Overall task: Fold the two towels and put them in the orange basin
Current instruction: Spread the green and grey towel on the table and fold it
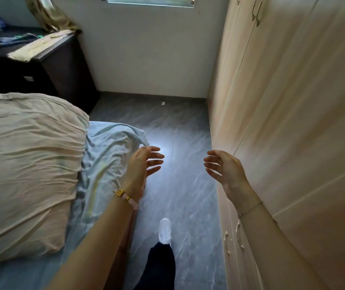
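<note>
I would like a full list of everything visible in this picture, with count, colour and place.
pillow: 1, beige, on the bed, left
bed sheet: 1, light blue, under the pillow
cabinet: 1, dark brown, upper left
cream cloth: 1, maybe a towel, on the cabinet top
blue cloth: 1, far upper left, blurred
curtain: 1, beige, top left
window: 1, top edge
wardrobe: 1, pale wood, along the right
floor: grey, centre
scrap: 1, white, on the floor near the wall
shoe: 1, white, bottom centre
trouser leg: 1, dark, bottom
bead bracelet: 1, pink and gold, left wrist
chain bracelet: 1, thin, right wrist
left grip: 1, bare hand, open, empty
right grip: 1, bare hand, open, empty
</note>
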Motion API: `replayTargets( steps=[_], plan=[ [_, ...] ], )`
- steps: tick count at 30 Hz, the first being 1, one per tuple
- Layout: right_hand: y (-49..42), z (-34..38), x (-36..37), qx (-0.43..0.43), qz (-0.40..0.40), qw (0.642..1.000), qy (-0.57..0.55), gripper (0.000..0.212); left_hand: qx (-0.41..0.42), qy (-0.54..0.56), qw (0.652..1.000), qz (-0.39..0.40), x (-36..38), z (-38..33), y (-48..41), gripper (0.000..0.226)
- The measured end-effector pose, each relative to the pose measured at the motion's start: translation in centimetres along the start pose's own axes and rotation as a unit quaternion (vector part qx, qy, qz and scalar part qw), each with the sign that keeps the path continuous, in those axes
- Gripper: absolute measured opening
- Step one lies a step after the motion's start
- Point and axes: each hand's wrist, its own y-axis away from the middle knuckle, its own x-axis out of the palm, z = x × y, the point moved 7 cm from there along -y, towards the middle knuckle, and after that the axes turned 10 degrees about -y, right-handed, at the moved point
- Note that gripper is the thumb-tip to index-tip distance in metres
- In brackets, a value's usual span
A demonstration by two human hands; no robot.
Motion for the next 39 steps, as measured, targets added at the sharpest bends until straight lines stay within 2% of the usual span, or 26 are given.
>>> replayTargets(
  steps=[8,18,30,39],
  plan=[
    [-16.1,4.1,6.7,0.012,0.015,0.999,0.043,0.022,-0.027,0.005,0.999,-0.016,1.5,-3.3,-16.9,0.023],
    [-32.3,10.5,11.5,-0.006,0.019,0.998,0.052,0.022,0.010,-0.039,0.999,-0.022,4.4,-10.1,-33.3,0.028],
    [-50.7,15.5,19.7,0.003,0.102,0.992,0.080,0.023,0.026,-0.030,0.991,-0.125,4.8,-14.6,-48.6,0.031],
    [-63.9,20.6,26.6,0.015,0.175,0.979,0.102,0.024,0.021,0.030,0.978,-0.207,5.6,-17.5,-59.0,0.031]
  ],
)
